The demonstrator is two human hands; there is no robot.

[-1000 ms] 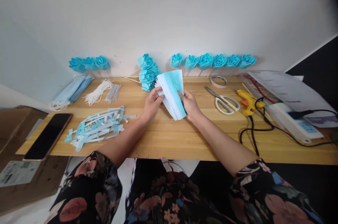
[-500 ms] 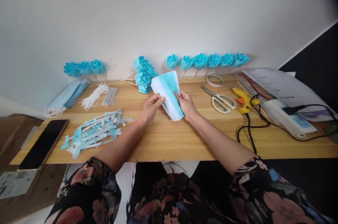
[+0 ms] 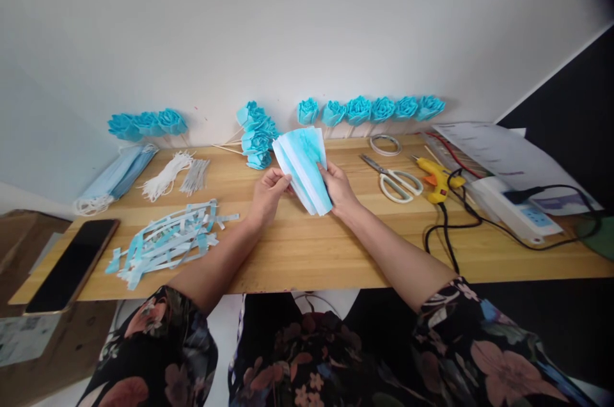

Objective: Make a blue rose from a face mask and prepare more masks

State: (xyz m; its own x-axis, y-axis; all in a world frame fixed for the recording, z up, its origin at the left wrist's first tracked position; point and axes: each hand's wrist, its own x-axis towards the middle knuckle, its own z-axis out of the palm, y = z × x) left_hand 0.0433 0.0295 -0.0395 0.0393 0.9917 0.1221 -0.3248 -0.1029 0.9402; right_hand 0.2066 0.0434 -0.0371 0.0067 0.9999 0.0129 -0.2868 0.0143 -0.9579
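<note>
A stack of blue and white mask sheets [image 3: 303,167] is held above the middle of the table, its upper end fanned out. My left hand [image 3: 271,194] pinches the stack's left edge between thumb and fingers. On the other side, my right hand [image 3: 339,191] grips the right edge, thumb on the front face and fingers behind. Just behind the sheets lies a bunch of blue fabric roses [image 3: 256,135] on thin sticks. Cut blue and white strips [image 3: 167,240] lie in a pile to the left of my left forearm.
Scissors [image 3: 394,182], a tape roll [image 3: 385,145], a yellow glue gun [image 3: 436,178] and a power strip [image 3: 515,208] with black cords occupy the right side. Leftward are a phone [image 3: 71,266], folded masks [image 3: 118,176], white ear loops [image 3: 167,176] and grey wires [image 3: 195,176]. More roses [image 3: 359,111] line the wall.
The sheets in my hands have spread differently: a broad blue face with a white band now shows instead of many stacked white edges. The whole view has shifted slightly.
</note>
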